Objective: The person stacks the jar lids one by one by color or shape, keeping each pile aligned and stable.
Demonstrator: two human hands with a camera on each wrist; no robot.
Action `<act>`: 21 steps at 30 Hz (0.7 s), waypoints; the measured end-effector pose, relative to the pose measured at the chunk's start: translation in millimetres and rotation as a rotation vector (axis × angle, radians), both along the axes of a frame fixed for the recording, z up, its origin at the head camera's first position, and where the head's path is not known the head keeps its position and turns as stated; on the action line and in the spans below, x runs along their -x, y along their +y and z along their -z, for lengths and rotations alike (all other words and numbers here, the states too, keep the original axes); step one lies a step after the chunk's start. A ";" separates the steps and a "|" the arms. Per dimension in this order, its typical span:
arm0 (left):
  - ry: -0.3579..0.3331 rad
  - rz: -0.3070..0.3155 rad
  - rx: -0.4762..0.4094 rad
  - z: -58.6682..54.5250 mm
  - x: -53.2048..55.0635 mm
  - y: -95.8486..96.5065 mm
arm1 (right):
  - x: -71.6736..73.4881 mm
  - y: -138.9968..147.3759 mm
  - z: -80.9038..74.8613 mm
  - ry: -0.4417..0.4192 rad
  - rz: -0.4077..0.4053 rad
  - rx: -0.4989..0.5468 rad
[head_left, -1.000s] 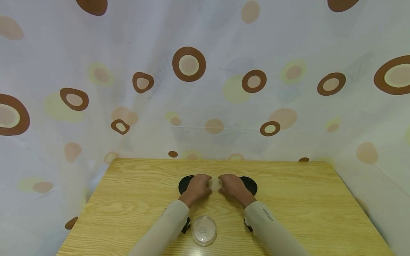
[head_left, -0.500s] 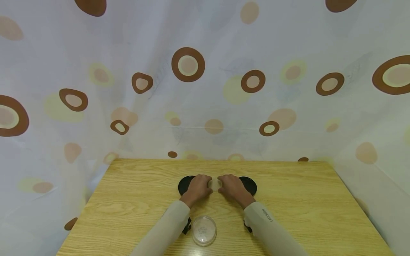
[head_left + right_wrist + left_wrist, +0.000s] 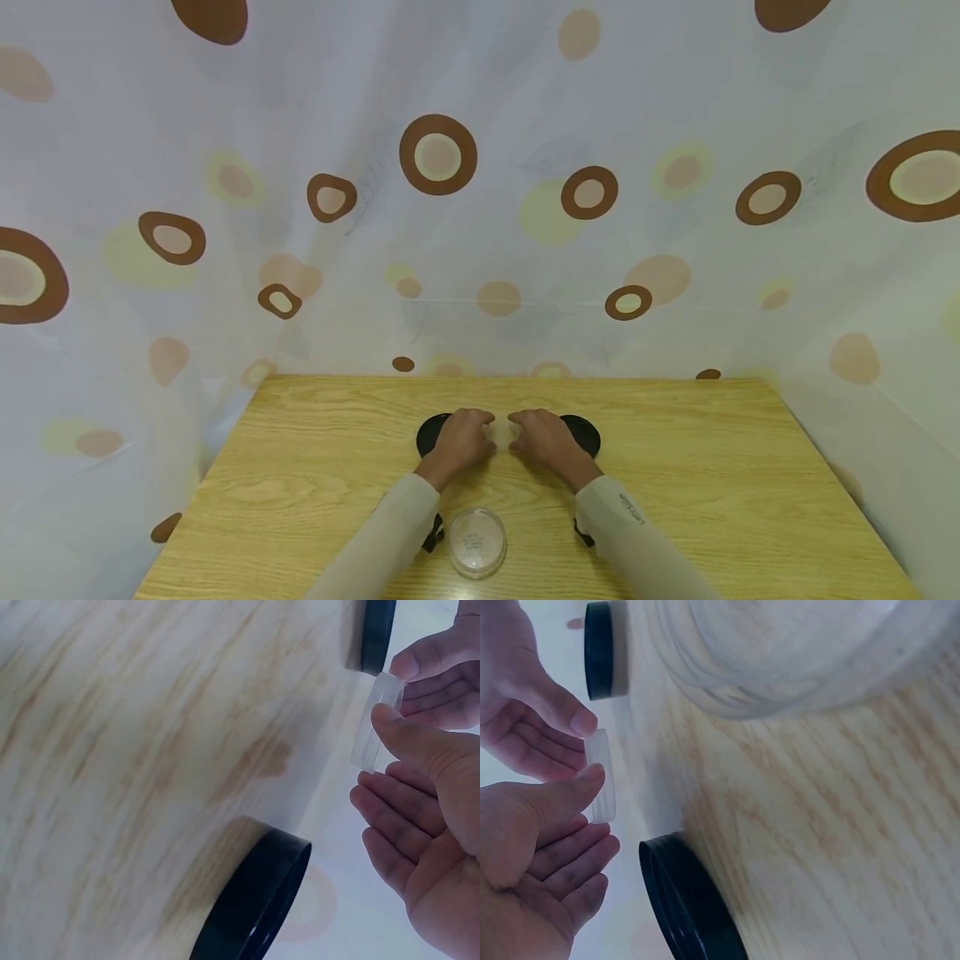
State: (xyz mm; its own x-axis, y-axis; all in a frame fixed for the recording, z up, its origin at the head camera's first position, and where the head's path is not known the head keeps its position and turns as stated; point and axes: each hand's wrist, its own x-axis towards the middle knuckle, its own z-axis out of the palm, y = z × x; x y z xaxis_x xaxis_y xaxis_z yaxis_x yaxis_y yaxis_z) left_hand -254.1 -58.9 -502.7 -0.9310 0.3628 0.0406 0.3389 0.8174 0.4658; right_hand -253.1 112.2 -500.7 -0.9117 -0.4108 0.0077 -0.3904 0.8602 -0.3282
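A small translucent round plastic piece point(image 3: 604, 796), shallow like a lid or dish, is held between the two hands over the table. My left hand point(image 3: 460, 440) pinches its left side, thumb on the near face and fingers behind. My right hand point(image 3: 546, 440) grips the opposite side the same way, as the right wrist view shows with the plastic piece point(image 3: 366, 742) seen edge-on. Behind each hand lies a black round lid-like dish, one at left point(image 3: 429, 433) and one at right point(image 3: 585, 433), each partly covered by a hand.
Between the forearms, nearer the person, stands a clear round plastic container point(image 3: 477, 543) with faint lettering on it. The wooden table point(image 3: 712, 483) ends at a dotted white curtain point(image 3: 495, 250) behind and at both sides.
The plastic piece between the hands shows less of its round face than a second ago, as if tilted. Both hands stay in nearly the same place. The head view shifts slightly.
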 end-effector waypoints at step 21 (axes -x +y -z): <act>0.023 0.032 -0.086 -17.0 -22.0 -8.8 | -18.9 3.0 -16.2 0.040 -0.023 0.040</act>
